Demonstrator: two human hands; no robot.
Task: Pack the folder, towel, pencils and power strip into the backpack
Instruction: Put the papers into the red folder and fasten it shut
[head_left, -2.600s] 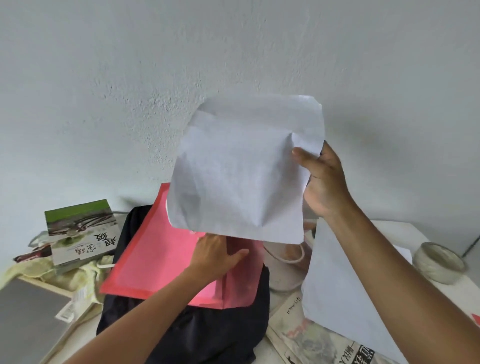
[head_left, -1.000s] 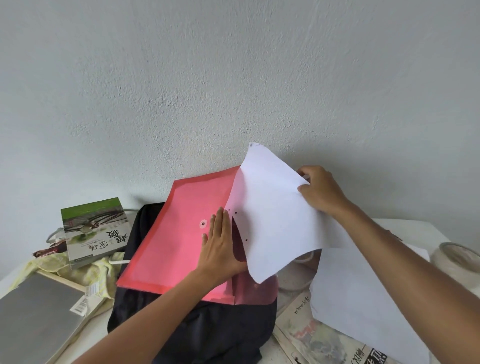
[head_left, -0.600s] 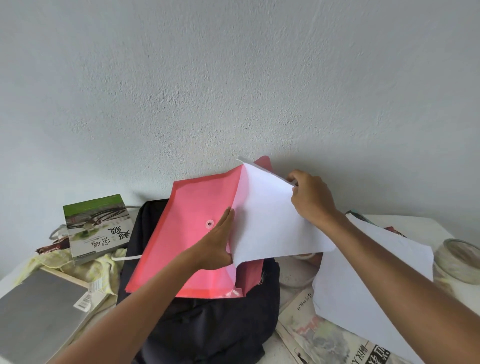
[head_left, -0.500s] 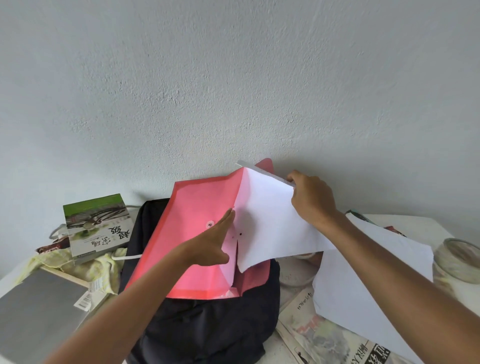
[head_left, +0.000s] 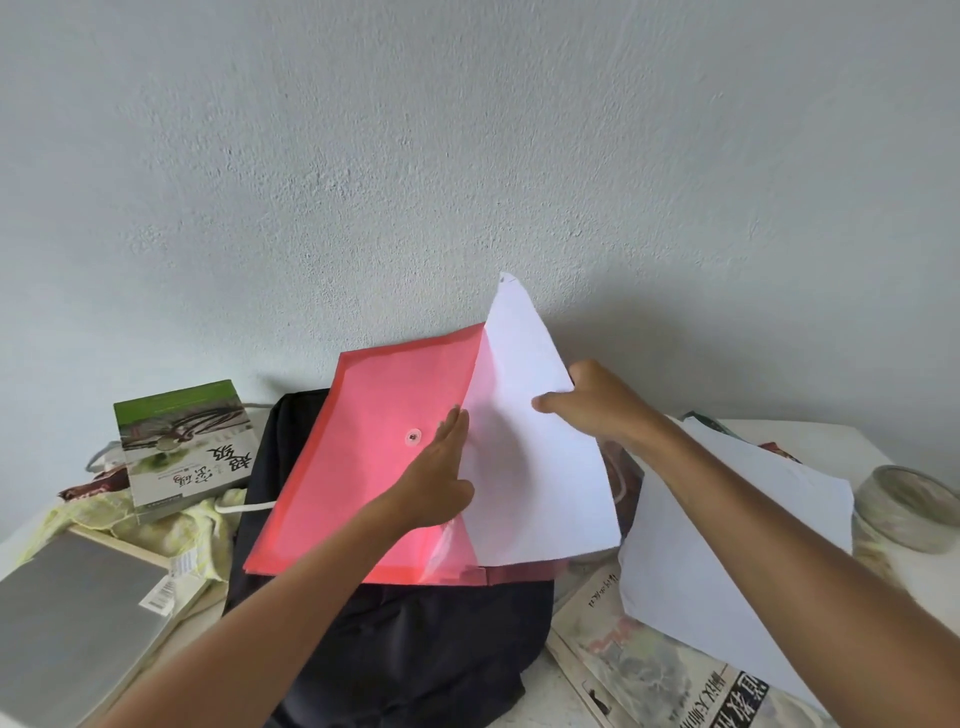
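Now, left hand (head_left: 439, 480): we press it flat, fingers spread, steadying the folder (head_left: 374, 467) atop the backpack (head_left: 415, 649).
Right hand (head_left: 597, 410): we pinch the paper sheet (head_left: 535, 467), feeding it inside.

Your left hand (head_left: 439, 480) reaches forward from the lower left, forearm bare and extended. The palm faces down, fingers straight and held together, lying flat. Your right hand (head_left: 597, 408) comes in from the lower right on a longer diagonal, forearm bare. Its thumb points left and the fingers curl round in a pinch grip. The two hands sit near each other, not touching.
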